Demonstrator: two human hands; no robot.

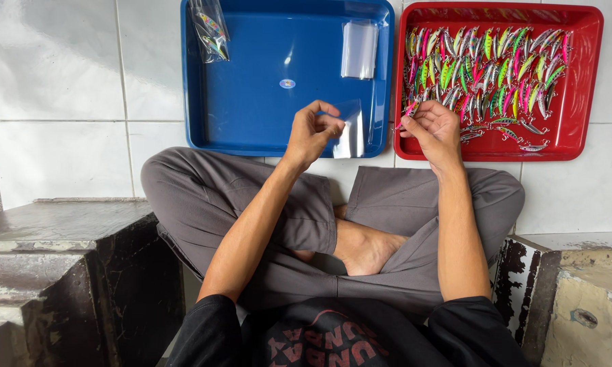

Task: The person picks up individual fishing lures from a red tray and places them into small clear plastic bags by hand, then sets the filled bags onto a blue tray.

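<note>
My left hand (313,132) pinches a small clear plastic bag (352,130) above the near edge of the blue tray (251,102). My right hand (434,128) holds a small pink fishing lure (410,107) at the near left corner of the red tray (578,109). Several colourful fishing lures (486,68) lie in rows in the red tray. A stack of empty clear bags (359,49) lies in the blue tray, with bagged lures (209,28) at its far left corner.
I sit cross-legged on a white tiled floor (61,81) with both trays side by side in front of me. Worn concrete blocks stand at my left (54,272) and right (578,292).
</note>
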